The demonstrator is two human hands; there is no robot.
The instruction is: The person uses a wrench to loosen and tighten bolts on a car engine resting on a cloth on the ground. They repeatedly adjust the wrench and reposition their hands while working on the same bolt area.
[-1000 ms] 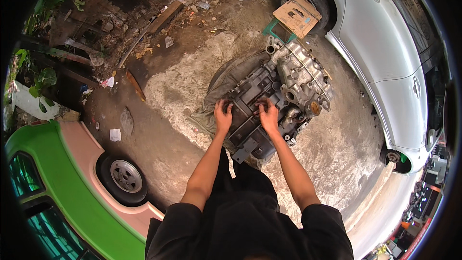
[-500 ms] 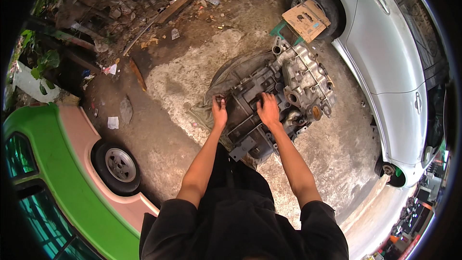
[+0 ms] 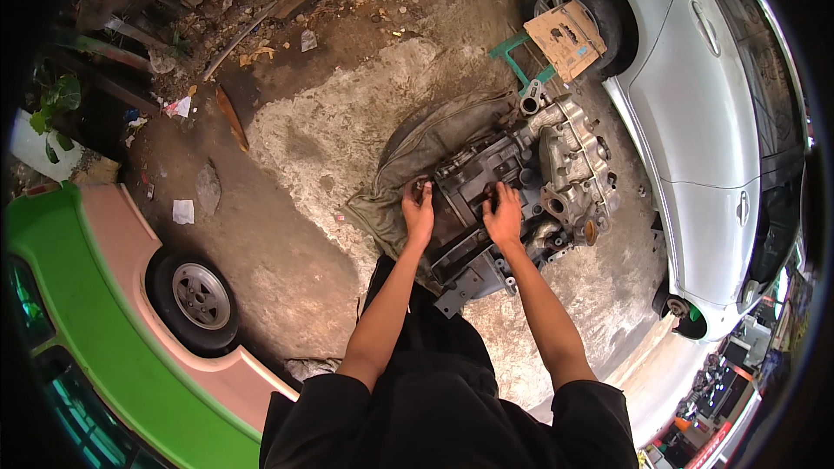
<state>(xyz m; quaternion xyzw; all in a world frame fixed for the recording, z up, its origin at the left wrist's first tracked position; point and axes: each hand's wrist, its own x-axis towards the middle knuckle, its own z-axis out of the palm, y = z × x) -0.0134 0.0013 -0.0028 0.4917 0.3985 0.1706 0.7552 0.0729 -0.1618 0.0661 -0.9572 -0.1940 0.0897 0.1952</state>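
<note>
1. A person in a black shirt bends over a dismantled engine (image 3: 512, 156), which lies directly ahead of both hands and extends beyond the right one.
2. The left hand (image 3: 420, 215) is at the engine's near-left edge, fingers bent and thumb close to them; whether it pinches anything cannot be told.
3. The right hand (image 3: 503, 215) rests over the middle of the block, fingers curled downward; its fingertips are partly hidden, so any grip cannot be told. The spacing of the hands probably suits reaching two parts of the block at once.
4. Just beyond the left hand, a rumpled drab cloth (image 3: 388, 181) spreads beneath the engine over a dark, round-edged form, likely a cushion against the concrete.
5. Ahead of and to the right of the right hand, a wooden board (image 3: 566, 40) lies on a green stool (image 3: 519, 59), perhaps to make a broader seat or rest.
6. Among hollow parts, a round-mouthed port (image 3: 557, 207) opens just right of the right hand, its interior dark; what it contains, if anything, cannot be made out.
</note>
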